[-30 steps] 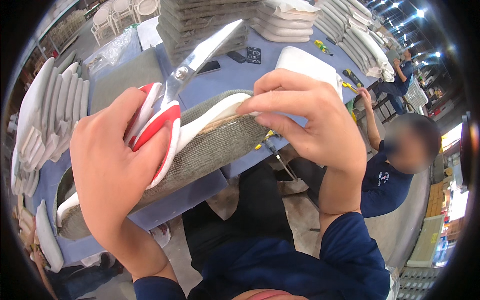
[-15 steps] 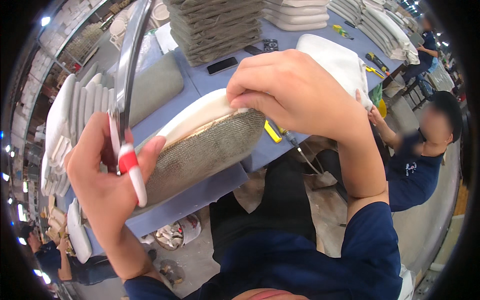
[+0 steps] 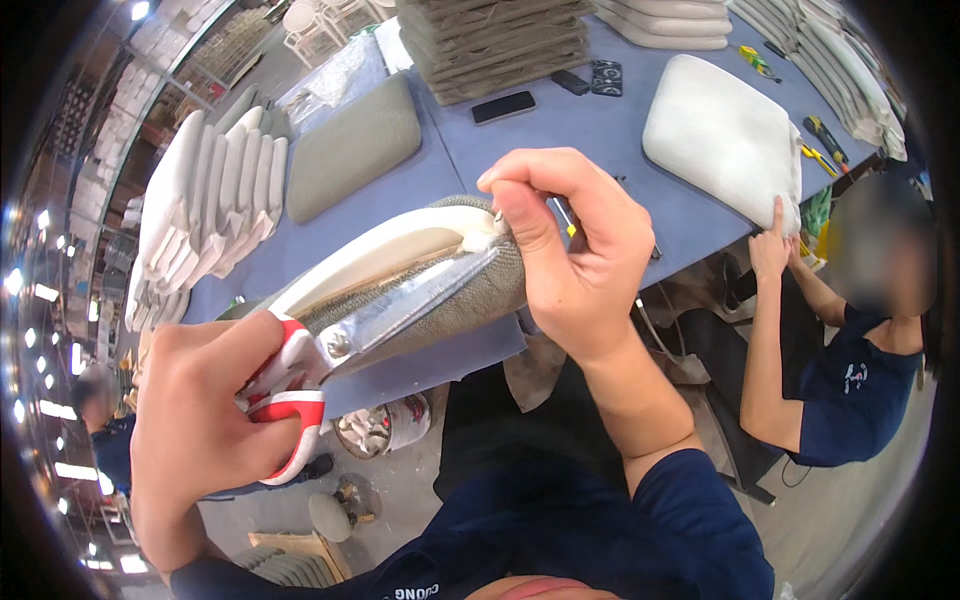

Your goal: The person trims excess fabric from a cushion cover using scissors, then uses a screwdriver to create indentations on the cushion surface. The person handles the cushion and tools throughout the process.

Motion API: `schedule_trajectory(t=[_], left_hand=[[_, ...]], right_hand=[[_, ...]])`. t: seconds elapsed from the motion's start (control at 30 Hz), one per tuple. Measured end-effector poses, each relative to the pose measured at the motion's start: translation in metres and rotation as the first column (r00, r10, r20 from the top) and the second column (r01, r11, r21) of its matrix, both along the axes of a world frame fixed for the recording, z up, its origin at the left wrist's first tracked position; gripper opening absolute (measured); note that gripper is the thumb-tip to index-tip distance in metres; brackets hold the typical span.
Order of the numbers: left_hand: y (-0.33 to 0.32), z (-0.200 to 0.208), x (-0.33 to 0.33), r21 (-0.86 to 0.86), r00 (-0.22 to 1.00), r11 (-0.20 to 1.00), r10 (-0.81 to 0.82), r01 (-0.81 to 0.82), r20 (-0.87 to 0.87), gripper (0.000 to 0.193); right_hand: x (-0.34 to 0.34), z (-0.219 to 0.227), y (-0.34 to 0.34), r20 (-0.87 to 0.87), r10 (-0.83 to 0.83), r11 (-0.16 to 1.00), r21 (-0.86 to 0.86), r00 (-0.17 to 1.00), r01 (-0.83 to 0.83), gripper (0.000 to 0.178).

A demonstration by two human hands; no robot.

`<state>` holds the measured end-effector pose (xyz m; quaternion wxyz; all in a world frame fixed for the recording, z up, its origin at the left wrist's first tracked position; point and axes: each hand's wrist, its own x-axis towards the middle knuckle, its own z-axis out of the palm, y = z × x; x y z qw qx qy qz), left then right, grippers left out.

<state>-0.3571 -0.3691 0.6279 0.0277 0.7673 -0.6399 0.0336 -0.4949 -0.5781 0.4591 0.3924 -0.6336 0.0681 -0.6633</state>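
My left hand (image 3: 205,400) is closed around the red and white handles of a pair of scissors (image 3: 420,305). Their metal blades lie along the edge of a grey-green cushion (image 3: 510,280) and point toward its right end. A strip of white padding (image 3: 370,250) shows along the cushion's upward-facing edge. At that right end, my right hand (image 3: 580,265) pinches thumb against forefinger just above the blade tips. A tiny pale bit shows at the pinch, too small to name. The cushion stands tilted on edge near the front of the blue table (image 3: 460,160).
A grey-green cushion (image 3: 355,150) lies flat at the left, beside a row of pale cushions (image 3: 215,200). Stacked covers (image 3: 490,50) and a phone (image 3: 504,107) are farther back. To the right, a co-worker's hand (image 3: 772,245) touches a white cushion (image 3: 720,140). A bucket (image 3: 405,420) stands below.
The scissors have swung down from pointing upward to lying along the cushion's edge. My right hand has turned and now pinches at the cushion's right end. The co-worker's white cushion lies flatter.
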Motion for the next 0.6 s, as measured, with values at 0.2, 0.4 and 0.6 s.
schedule_trajectory(t=[0.2,0.4,0.6], left_hand=[[-0.007,0.015,-0.009,0.246,0.99,0.966,0.053,-0.085,0.133,0.021],[-0.022,0.026,-0.013,0.426,0.978,0.897,0.033,-0.119,0.204,0.022],[-0.029,0.034,-0.007,0.507,0.978,0.853,0.022,-0.126,0.206,0.024]], right_hand=[[0.018,-0.015,0.012,0.2,0.054,0.981,0.171,0.978,-0.089,0.01],[0.019,-0.015,0.012,0.228,0.04,0.968,0.233,0.973,-0.095,0.01],[0.016,-0.015,0.012,0.234,0.068,0.957,0.258,0.97,-0.13,0.007]])
